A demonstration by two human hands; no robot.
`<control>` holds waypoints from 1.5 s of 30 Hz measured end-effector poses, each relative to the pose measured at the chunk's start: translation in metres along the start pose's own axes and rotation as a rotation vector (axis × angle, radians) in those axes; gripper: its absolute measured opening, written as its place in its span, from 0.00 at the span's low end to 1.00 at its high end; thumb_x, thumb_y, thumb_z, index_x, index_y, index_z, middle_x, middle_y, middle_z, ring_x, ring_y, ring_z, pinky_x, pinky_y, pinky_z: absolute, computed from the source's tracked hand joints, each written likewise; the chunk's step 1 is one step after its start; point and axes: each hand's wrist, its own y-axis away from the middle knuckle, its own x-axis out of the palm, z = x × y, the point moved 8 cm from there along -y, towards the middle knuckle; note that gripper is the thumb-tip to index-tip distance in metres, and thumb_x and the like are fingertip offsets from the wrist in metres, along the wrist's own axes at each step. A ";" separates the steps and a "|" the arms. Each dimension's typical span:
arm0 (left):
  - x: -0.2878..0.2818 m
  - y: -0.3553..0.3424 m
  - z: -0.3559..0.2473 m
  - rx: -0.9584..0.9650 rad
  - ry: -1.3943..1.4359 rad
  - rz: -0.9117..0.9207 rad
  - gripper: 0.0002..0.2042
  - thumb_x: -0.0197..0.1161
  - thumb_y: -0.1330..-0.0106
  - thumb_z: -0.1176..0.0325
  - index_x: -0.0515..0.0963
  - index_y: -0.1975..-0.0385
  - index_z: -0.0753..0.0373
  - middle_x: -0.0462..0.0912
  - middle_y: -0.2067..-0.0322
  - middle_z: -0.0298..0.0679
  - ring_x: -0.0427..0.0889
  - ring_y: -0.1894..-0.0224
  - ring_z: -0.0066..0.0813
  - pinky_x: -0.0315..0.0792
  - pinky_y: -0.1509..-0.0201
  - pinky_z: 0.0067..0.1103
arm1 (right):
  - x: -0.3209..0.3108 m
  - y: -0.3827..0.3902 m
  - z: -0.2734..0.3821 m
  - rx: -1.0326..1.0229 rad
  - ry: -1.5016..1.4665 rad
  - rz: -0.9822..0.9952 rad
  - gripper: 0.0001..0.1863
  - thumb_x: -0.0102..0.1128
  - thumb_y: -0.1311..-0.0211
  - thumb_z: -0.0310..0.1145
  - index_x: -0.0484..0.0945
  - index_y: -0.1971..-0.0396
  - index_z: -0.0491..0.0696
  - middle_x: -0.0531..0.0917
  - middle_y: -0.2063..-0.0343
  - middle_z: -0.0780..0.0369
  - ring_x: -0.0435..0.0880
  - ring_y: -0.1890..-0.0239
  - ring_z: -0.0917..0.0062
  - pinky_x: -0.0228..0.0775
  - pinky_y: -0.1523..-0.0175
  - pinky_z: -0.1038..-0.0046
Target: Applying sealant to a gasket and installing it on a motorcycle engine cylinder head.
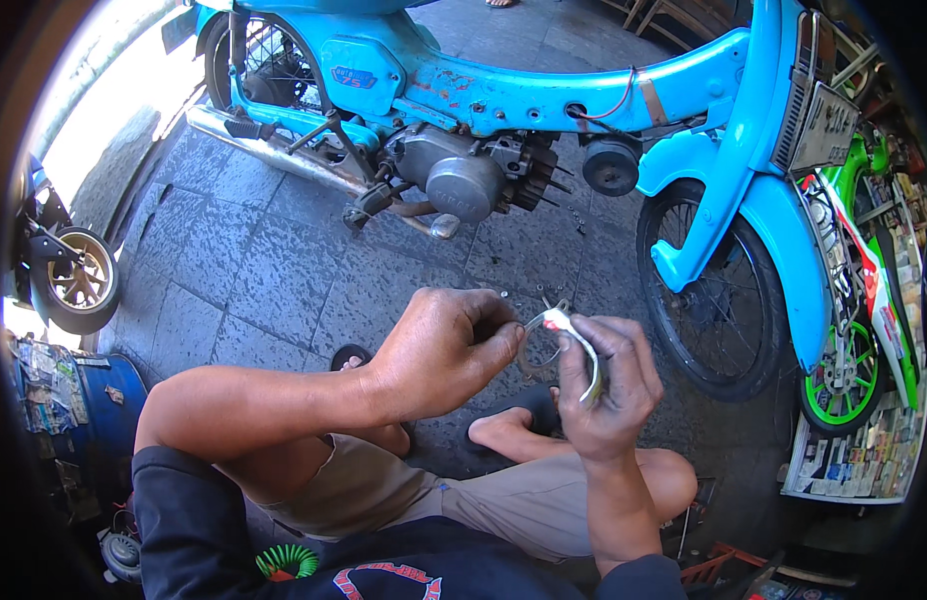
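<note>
In front of me, my left hand (454, 350) is closed, its thumb and fingertips pinched on a thin, pale wire-like piece (529, 330). Beside it, my right hand (609, 390) grips a curved, pale strip (589, 360) with a red-and-white upper end, held upright between thumb and fingers. Thin loops of the wire-like material show between my two hands; their exact shape is hard to make out. Beyond both hands stands a light-blue motorcycle (724, 75), with its grey engine (459, 180) facing me and small loose parts (579, 222) lying on the paving beneath it.
Dark wet paving (234, 250) surrounds my sandaled feet. At left are a parked vehicle's wheel (79, 275) and a blue drum (109, 395); at right, a green small bike (844, 370) against a sticker-covered case. A green coiled hose (289, 560) lies beside my lap. Another person's foot shows at top.
</note>
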 end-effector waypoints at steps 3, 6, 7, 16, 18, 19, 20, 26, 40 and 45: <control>-0.001 0.000 0.008 -0.100 0.017 0.005 0.11 0.64 0.28 0.68 0.83 0.63 0.73 0.84 0.76 0.37 0.77 0.74 0.15 0.74 0.73 0.22 | -0.005 -0.003 -0.002 0.006 0.050 -0.036 0.10 0.69 0.42 0.19 0.84 0.59 0.39 0.85 0.66 0.54 0.87 0.66 0.68 0.79 0.62 0.70; -0.001 -0.001 0.009 -0.115 0.043 -0.016 0.11 0.64 0.28 0.68 0.83 0.63 0.73 0.84 0.75 0.37 0.77 0.74 0.15 0.74 0.73 0.22 | -0.005 0.002 0.007 -0.026 -0.021 0.001 0.10 0.69 0.42 0.18 0.84 0.59 0.40 0.85 0.65 0.54 0.87 0.65 0.67 0.79 0.61 0.70; -0.001 -0.001 0.007 -0.097 0.033 -0.013 0.11 0.64 0.28 0.69 0.83 0.63 0.73 0.84 0.75 0.37 0.77 0.74 0.15 0.74 0.73 0.22 | -0.002 0.003 0.009 -0.033 -0.027 0.025 0.10 0.69 0.42 0.18 0.84 0.59 0.40 0.85 0.65 0.54 0.87 0.65 0.67 0.79 0.61 0.70; -0.002 0.000 0.001 -0.005 0.006 -0.010 0.09 0.64 0.29 0.70 0.83 0.63 0.73 0.84 0.75 0.38 0.78 0.74 0.16 0.75 0.72 0.22 | -0.007 0.001 -0.014 0.044 0.024 -0.024 0.08 0.68 0.40 0.18 0.83 0.60 0.39 0.85 0.65 0.55 0.86 0.65 0.72 0.78 0.61 0.72; -0.002 0.000 0.004 -0.034 0.013 -0.009 0.09 0.64 0.29 0.71 0.83 0.62 0.73 0.84 0.75 0.39 0.79 0.74 0.16 0.75 0.72 0.22 | -0.009 0.001 -0.015 0.043 0.016 -0.013 0.07 0.67 0.39 0.18 0.83 0.60 0.38 0.85 0.65 0.55 0.86 0.64 0.72 0.78 0.60 0.73; -0.002 -0.001 0.005 -0.043 0.021 -0.010 0.09 0.64 0.29 0.71 0.83 0.62 0.73 0.84 0.75 0.39 0.79 0.74 0.17 0.75 0.73 0.22 | -0.009 0.002 -0.016 0.055 0.023 -0.006 0.07 0.67 0.39 0.18 0.83 0.60 0.38 0.85 0.65 0.55 0.86 0.64 0.72 0.78 0.60 0.73; -0.002 -0.002 0.005 -0.048 0.020 -0.009 0.09 0.64 0.29 0.71 0.83 0.61 0.73 0.84 0.75 0.39 0.79 0.74 0.17 0.76 0.73 0.22 | -0.009 0.002 -0.015 0.053 0.020 -0.009 0.07 0.67 0.39 0.18 0.83 0.60 0.38 0.85 0.65 0.55 0.86 0.64 0.72 0.78 0.60 0.72; 0.001 -0.002 0.002 -0.029 -0.014 0.015 0.09 0.64 0.29 0.71 0.83 0.62 0.73 0.84 0.75 0.38 0.79 0.74 0.16 0.76 0.72 0.22 | -0.010 -0.004 -0.015 0.041 -0.001 -0.023 0.07 0.67 0.39 0.18 0.83 0.60 0.38 0.85 0.65 0.55 0.86 0.64 0.72 0.78 0.60 0.72; 0.000 -0.005 0.006 -0.056 0.017 0.003 0.09 0.63 0.28 0.70 0.82 0.63 0.73 0.83 0.76 0.37 0.79 0.75 0.16 0.75 0.73 0.22 | -0.013 -0.007 -0.018 0.053 0.013 -0.002 0.08 0.69 0.41 0.19 0.84 0.61 0.39 0.85 0.65 0.54 0.89 0.65 0.66 0.80 0.61 0.69; -0.004 -0.006 0.011 -0.073 0.059 -0.019 0.10 0.63 0.28 0.70 0.82 0.62 0.73 0.82 0.75 0.36 0.78 0.75 0.16 0.75 0.73 0.22 | -0.010 -0.005 -0.023 0.081 -0.027 0.060 0.09 0.69 0.42 0.19 0.84 0.61 0.39 0.85 0.65 0.54 0.88 0.65 0.66 0.80 0.62 0.70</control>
